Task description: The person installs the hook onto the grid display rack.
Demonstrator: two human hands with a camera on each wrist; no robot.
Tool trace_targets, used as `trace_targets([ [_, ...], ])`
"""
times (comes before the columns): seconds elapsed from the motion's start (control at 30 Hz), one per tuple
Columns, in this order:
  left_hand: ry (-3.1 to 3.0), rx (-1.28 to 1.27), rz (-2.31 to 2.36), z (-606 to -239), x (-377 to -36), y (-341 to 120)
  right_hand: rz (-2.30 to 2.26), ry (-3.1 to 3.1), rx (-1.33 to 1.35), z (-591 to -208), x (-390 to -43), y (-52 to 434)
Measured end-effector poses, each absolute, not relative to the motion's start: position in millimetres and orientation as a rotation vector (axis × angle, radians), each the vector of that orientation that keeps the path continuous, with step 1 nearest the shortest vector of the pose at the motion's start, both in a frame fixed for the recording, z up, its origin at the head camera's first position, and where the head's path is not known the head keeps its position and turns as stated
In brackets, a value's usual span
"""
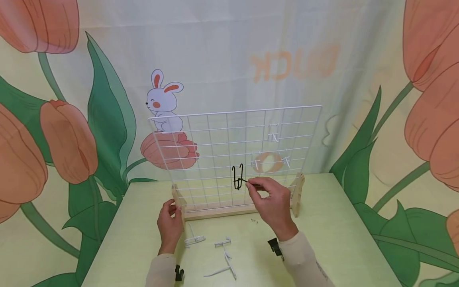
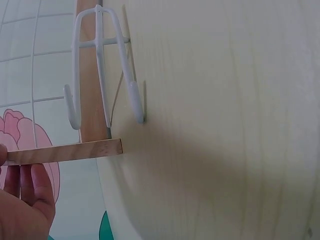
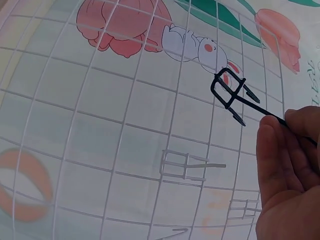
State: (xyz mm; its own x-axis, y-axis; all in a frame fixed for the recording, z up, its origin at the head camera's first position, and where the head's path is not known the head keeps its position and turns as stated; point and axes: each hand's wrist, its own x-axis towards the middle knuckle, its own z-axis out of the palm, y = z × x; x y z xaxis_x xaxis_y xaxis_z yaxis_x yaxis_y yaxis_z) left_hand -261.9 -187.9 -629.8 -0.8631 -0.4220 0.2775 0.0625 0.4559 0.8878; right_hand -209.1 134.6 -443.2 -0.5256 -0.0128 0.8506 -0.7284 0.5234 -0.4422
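My right hand [image 1: 274, 203] pinches the straight prong of a black wire display hook [image 1: 238, 181] between thumb and fingers. The hook's two bent ends point upward, in front of the white wire grid panel [image 1: 216, 135]. In the right wrist view, the black hook [image 3: 236, 95] overlaps the grid. My left hand [image 1: 169, 223] grips the left wooden foot [image 2: 65, 152] of the panel's stand, with fingers along one side of it. Three white hooks hang on the panel's right half: an upper one [image 1: 274, 137] and two lower ones, one [image 1: 256, 163] left of the other [image 1: 285, 161].
Loose white hooks lie on the table in front of the stand: one [image 1: 195, 240] by my left hand, others [image 1: 227, 263] nearer me. A wooden bar [image 1: 215, 213] joins the stand's feet. A printed curtain [image 1: 229, 59] hangs behind the table.
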Motion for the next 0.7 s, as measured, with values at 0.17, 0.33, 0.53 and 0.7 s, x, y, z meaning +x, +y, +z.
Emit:
trace_targets([
  [0.17, -2.250, 0.301, -1.395, -631, -262, -188, 0.955, -1.869, 0.635, -431, -214, 134],
  [0.33, -2.253, 0.302, -1.395, -633, -263, -188, 0.894, -1.858, 0.626, -420, -222, 133],
  [0.53, -2.253, 0.308, -1.392, -633, -263, -188, 0.818, -1.825, 0.633, -411, -232, 131],
  [0.7, -2.252, 0.303, -1.387, -632, -262, -188, 0.737, -1.803, 0.649, -406, -238, 130],
])
